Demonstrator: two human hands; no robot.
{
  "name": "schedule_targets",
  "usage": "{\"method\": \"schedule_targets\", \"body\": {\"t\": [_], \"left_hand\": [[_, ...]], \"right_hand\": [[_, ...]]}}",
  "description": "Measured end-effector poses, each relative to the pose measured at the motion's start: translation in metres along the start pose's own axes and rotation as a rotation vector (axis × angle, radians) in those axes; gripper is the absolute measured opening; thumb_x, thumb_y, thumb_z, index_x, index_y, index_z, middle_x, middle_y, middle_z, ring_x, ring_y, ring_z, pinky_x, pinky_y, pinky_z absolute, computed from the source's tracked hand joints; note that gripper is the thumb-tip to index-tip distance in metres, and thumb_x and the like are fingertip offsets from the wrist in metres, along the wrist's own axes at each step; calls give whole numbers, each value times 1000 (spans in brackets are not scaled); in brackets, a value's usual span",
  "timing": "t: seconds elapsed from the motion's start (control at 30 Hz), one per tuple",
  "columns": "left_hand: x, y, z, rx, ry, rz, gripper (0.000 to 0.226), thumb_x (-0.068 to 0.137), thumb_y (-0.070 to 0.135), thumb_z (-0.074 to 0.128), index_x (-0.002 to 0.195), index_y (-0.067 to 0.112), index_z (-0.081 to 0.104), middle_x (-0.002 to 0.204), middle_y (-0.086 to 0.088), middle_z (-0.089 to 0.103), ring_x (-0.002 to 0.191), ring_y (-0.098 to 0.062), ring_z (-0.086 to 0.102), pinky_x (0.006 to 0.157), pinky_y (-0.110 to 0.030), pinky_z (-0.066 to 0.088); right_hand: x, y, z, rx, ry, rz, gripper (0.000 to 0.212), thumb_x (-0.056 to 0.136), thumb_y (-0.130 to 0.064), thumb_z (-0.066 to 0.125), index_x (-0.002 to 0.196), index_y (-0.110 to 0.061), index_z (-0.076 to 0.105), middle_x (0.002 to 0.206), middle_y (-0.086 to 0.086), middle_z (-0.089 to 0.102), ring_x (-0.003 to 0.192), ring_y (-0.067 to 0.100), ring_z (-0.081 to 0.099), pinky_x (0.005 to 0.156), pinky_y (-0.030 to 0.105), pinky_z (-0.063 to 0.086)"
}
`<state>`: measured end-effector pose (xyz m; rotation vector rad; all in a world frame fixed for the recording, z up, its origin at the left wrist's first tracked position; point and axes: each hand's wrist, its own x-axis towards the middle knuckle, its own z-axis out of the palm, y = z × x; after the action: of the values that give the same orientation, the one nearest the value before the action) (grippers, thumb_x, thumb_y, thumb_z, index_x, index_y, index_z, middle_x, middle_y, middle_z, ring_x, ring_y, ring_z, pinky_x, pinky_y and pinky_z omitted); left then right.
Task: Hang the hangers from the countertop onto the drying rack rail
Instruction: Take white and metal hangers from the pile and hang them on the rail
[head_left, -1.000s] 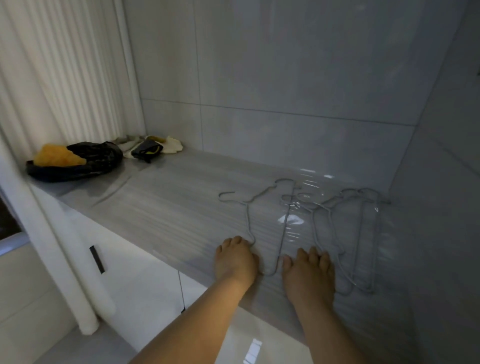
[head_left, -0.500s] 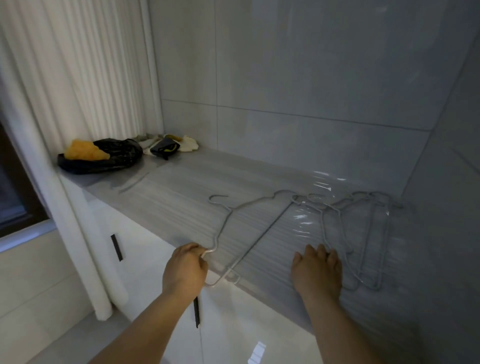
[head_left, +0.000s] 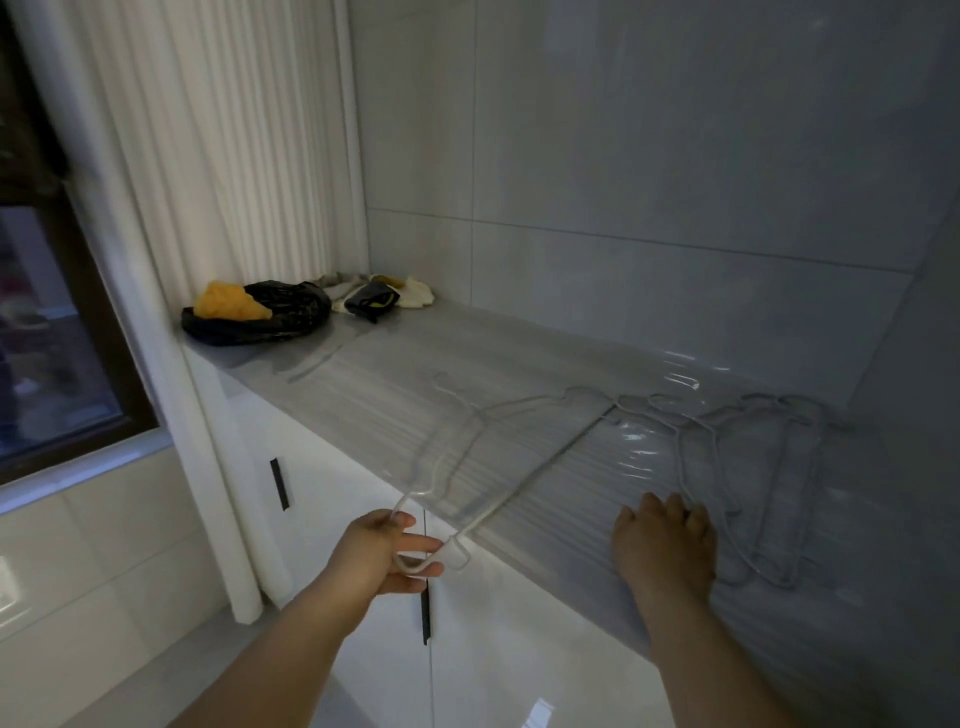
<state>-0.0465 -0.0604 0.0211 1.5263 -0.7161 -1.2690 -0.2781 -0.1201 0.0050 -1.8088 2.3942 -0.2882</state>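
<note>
A thin white wire hanger (head_left: 524, 467) lies half off the front edge of the grey striped countertop (head_left: 395, 384). My left hand (head_left: 384, 556) grips the hanger's near corner, just in front of the edge. Several more wire hangers (head_left: 753, 483) lie in an overlapping pile at the right end of the countertop. My right hand (head_left: 670, 545) rests flat on the counter, fingers touching the near side of that pile. No drying rack rail is in view.
A black bag holding something yellow (head_left: 254, 312) and a heap of cloths (head_left: 384, 293) sit at the counter's far left. White cabinet doors with black handles (head_left: 280, 483) run below. A white curtain (head_left: 208, 156) and dark window (head_left: 52, 322) stand left. Tiled walls close the back and right.
My left hand took hold of one hanger and dragged it left and off the counter's front edge. My right hand stayed flat by the pile. The view turned left.
</note>
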Motion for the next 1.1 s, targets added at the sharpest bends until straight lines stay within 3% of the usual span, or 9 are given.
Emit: {"method": "schedule_targets", "body": {"t": [0.23, 0.37, 0.43, 0.53, 0.67, 0.8, 0.87, 0.97, 1.1], "left_hand": [[-17, 15, -23, 21, 123, 237, 28, 99, 14, 31, 74, 12, 42, 71, -9, 62, 33, -12, 60, 31, -18, 45], [-37, 21, -49, 29, 205, 372, 29, 99, 16, 31, 73, 13, 43, 70, -8, 62, 34, -9, 60, 31, -16, 44], [-48, 22, -67, 42, 239, 419, 28, 99, 13, 32, 73, 13, 45, 61, -4, 65, 35, -11, 61, 32, -18, 45], [-69, 20, -92, 64, 311, 487, 29, 98, 10, 32, 74, 14, 46, 46, 2, 66, 35, -11, 60, 32, -17, 44], [-104, 21, -121, 124, 403, 563, 28, 98, 12, 32, 75, 14, 47, 48, 2, 66, 35, -11, 59, 34, -16, 44], [-147, 22, -153, 159, 476, 628, 26, 97, 13, 32, 75, 13, 47, 53, 8, 69, 33, -11, 58, 35, -17, 47], [-173, 21, -172, 146, 522, 647, 25, 96, 12, 33, 76, 12, 48, 55, 4, 69, 33, -13, 58, 36, -21, 48], [-219, 12, -210, 176, 621, 648, 24, 96, 11, 33, 77, 11, 48, 57, -1, 68, 34, -17, 59, 39, -23, 49], [-295, -6, -262, 316, 744, 509, 26, 97, 15, 35, 75, 13, 50, 60, 0, 69, 45, -13, 64, 47, -17, 51]], "right_hand": [[-2, 0, 1, -35, 22, -11, 46, 99, -33, 21, 136, -12, 39, 147, 12, 31, 137, 32, 23, 114, 40, 20], [-6, -4, -6, -40, 40, -65, 50, 99, -36, 21, 145, -16, 22, 154, 9, 18, 142, 28, 13, 117, 41, 11], [-11, -10, -9, -18, 97, -157, 52, 99, -34, 25, 147, -15, 16, 156, 8, 13, 143, 27, 9, 117, 39, 8], [-25, -30, -16, 174, 192, -325, 54, 97, -27, 39, 146, -10, 23, 154, 12, 19, 141, 30, 16, 115, 39, 8], [-42, -80, -44, 404, 292, -622, 53, 88, -9, 58, 137, 2, 39, 143, 25, 37, 130, 42, 36, 110, 47, 26], [-78, -140, -85, 393, 323, -883, 59, 93, -15, 50, 145, -7, 24, 152, 14, 25, 140, 30, 24, 115, 38, 15], [-97, -165, -94, 402, 354, -989, 52, 92, -11, 51, 141, -4, 34, 146, 18, 37, 136, 33, 33, 114, 42, 19], [-127, -200, -94, 424, 397, -1111, 35, 84, -19, 47, 100, 3, 69, 91, 26, 70, 87, 43, 66, 80, 48, 51], [-201, -233, -97, 426, 338, -1269, 42, 97, -25, 38, 90, -2, 72, 71, 21, 70, 62, 30, 67, 53, 30, 49]]}}
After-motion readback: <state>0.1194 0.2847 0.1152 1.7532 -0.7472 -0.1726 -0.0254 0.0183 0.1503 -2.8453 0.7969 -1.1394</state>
